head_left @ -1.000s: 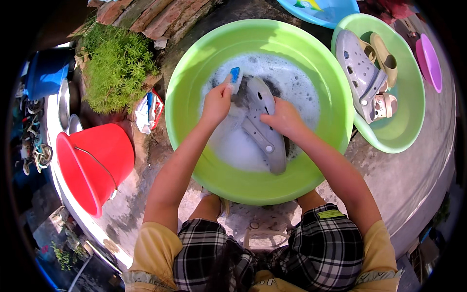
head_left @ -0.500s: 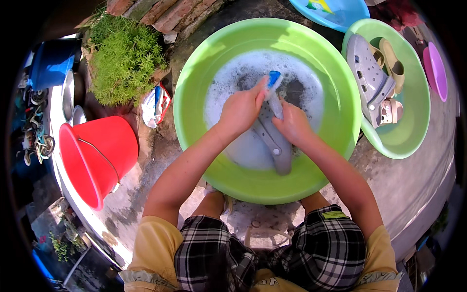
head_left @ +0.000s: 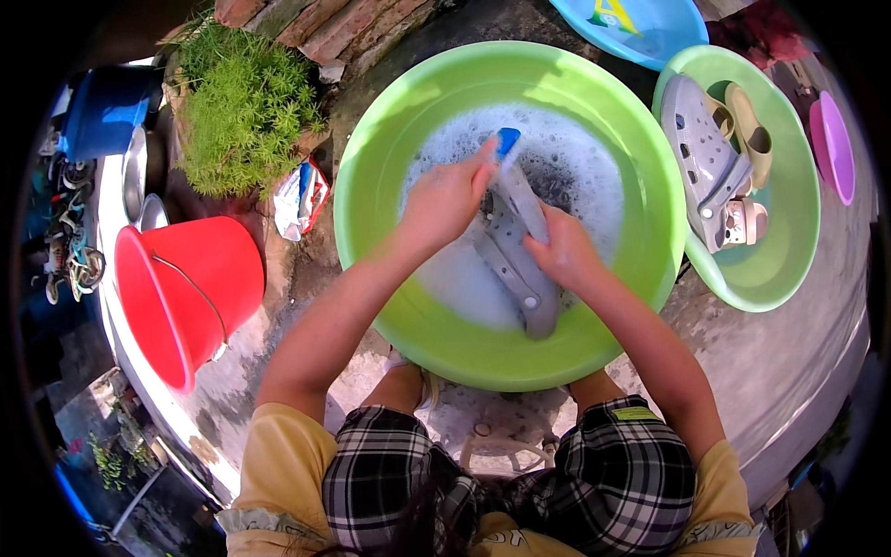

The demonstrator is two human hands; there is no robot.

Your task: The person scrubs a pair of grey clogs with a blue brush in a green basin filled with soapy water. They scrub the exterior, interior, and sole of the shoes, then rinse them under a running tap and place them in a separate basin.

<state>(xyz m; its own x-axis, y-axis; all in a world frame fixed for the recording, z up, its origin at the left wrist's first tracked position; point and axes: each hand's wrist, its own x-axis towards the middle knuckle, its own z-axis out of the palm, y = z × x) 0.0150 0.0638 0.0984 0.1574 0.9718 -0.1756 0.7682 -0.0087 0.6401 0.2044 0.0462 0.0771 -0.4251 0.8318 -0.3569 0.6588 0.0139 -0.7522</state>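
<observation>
A grey clog is tilted heel toward me in soapy water, inside a large light-green basin. My right hand is closed round the clog's right side. Over its far end, my left hand grips what looks like a small scrub brush; only its blue part shows clearly, and the rest is hidden by fingers and foam. White suds surround the clog, and its strap lies along the left side.
Right of the basin, a pale-green tub holds another grey clog, a beige clog and a small pink one. A red bucket lies tipped at left, near a crumpled packet and a green plant. A blue basin stands behind.
My left hand with the brush has shifted slightly left and toward me, uncovering more of the clog's far part. My right hand still holds the clog.
</observation>
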